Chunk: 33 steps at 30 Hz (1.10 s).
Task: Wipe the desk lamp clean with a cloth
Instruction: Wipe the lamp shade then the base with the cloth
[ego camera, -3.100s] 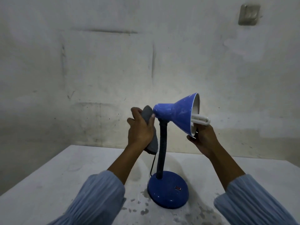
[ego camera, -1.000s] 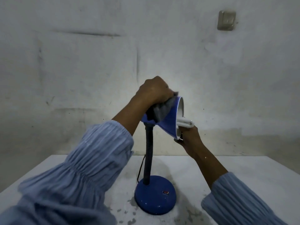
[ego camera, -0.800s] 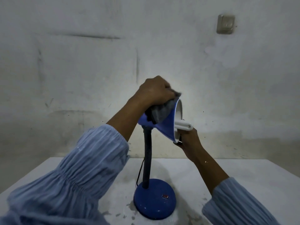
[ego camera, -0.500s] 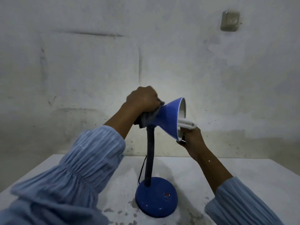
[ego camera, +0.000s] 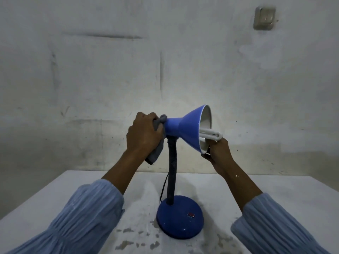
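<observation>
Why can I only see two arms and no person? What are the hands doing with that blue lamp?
The camera sits on the person's head and looks forward and down, so you see what they see: only their arms in blue sleeves, never the rest of them. There is one picture of this moment, taken from that head camera.

On the white table stands a blue desk lamp with a round base, a bendy dark neck and a cone-shaped shade. A white bulb sticks out of the shade.

The left hand holds a grey cloth and presses it against the narrow back end of the shade, to wipe it clean. The right hand holds the lower rim of the shade, probably to keep it steady.

High on the wall is a light switch.
</observation>
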Motion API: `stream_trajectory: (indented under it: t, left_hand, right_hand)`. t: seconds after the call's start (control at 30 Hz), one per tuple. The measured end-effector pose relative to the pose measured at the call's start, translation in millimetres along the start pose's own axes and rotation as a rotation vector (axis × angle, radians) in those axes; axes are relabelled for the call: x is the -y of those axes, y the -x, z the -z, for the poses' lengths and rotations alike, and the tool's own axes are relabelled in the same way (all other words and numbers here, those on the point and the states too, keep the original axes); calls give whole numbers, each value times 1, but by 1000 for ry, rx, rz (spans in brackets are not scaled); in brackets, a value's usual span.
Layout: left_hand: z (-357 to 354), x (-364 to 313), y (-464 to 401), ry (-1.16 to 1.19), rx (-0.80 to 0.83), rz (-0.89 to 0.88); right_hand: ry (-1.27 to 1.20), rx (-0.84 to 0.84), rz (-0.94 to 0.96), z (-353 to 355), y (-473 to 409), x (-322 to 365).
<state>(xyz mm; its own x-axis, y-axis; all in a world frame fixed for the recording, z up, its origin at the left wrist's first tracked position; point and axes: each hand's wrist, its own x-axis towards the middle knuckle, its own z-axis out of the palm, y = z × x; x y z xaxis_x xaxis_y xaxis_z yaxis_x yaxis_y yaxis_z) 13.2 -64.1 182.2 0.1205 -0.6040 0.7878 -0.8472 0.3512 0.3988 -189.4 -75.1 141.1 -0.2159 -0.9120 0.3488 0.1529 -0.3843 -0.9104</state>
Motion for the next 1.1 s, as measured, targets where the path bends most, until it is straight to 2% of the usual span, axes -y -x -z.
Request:
stream_trajectory:
  t: [0.07, 0.13, 0.17, 0.2, 0.27, 0.33, 0.4, 0.5, 0.57, 0.67, 0.73, 0.83, 0.9, 0.93, 1.0, 1.07, 1.1]
  left_hand:
    - [-4, -3, 18, 114, -52, -132]
    - [-8, -10, 37, 159, -26, -298]
    - [-11, -9, 41, 157, -31, -320]
    - [-15, -7, 42, 151, -52, -274]
    - [-20, 0, 41, 164, -95, -13]
    - [-28, 7, 42, 182, -58, 196]
    - [-36, 7, 51, 249, -38, 186]
    - [-37, -6, 68, 322, -80, -12]
    - [-37, -14, 72, 292, -88, -133]
    - [-38, -19, 70, 236, -70, -189]
    - [-37, -16, 67, 211, -65, -140]
    - [-35, -5, 53, 183, -77, 87]
    - [-30, -3, 44, 169, -136, 167]
    - [-26, -4, 41, 195, -186, 151]
    - [-18, -12, 37, 285, -241, -28]
    - [-11, -20, 29, 292, -182, -212]
    - [-8, -23, 21, 261, -130, -234]
  right_hand:
    - [-5, -10, 11, -1, 1, -1]
    - [-12, -22, 12, 0, 1, -3]
    - [-14, -23, 12, 1, 0, -3]
    - [-11, -20, 9, 1, 0, -3]
    - [-3, -9, 6, 0, 1, -2]
    - [-7, -6, 10, -2, 1, -2]
    - [-10, -17, 18, -2, 2, -3]
    - [-7, -9, 42, 1, 2, -5]
    - [9, 7, 62, 1, 2, -5]
    - [13, -2, 58, 2, 2, -6]
    - [12, 8, 52, 3, 2, -6]
    - [23, 13, 35, 2, 1, -4]
    - [19, 14, 34, 1, 2, -3]
    - [15, 23, 46, 1, 3, -3]
    - [11, 43, 70, 1, 5, -4]
    - [5, 48, 70, 3, 6, -4]
    - [-2, 51, 66, 4, 6, -4]
